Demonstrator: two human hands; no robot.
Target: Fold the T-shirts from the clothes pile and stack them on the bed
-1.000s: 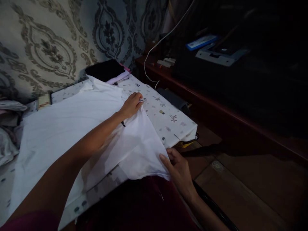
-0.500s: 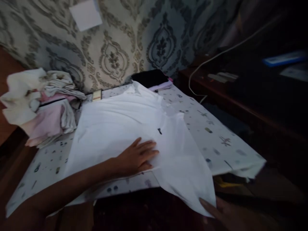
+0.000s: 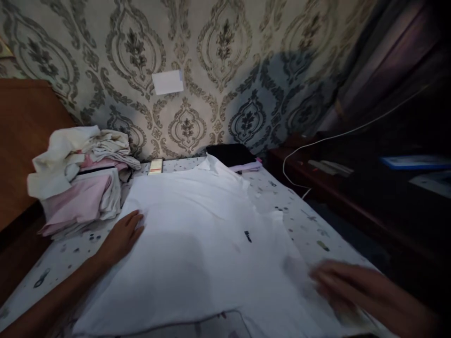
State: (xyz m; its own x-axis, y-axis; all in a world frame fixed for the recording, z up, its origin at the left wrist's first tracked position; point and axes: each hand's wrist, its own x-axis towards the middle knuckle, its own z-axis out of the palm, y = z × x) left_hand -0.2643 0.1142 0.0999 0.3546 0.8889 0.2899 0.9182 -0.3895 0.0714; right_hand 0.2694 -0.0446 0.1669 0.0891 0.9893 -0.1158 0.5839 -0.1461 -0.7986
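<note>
A white T-shirt (image 3: 183,225) with a small dark print on it lies spread across a patterned cloth. My left hand (image 3: 123,234) rests at the shirt's left edge, its fingers stretched out and touching the fabric. Over at the right edge is my right hand (image 3: 348,286), smeared by motion; whether its fingers hold any cloth cannot be made out. Shallow wrinkles run across the upper part of the shirt.
A heap of white and pink clothes (image 3: 81,188) sits at the left. Behind the shirt are a small box (image 3: 155,166) and a folded black garment (image 3: 230,155) against the wallpapered wall. A white cable (image 3: 327,138) hangs over dark furniture (image 3: 338,192) at right.
My left hand has moved from the shirt's middle to its left edge. My right hand has come up from the lower right corner, and the corner now lies lower on the table. The view has shifted.
</note>
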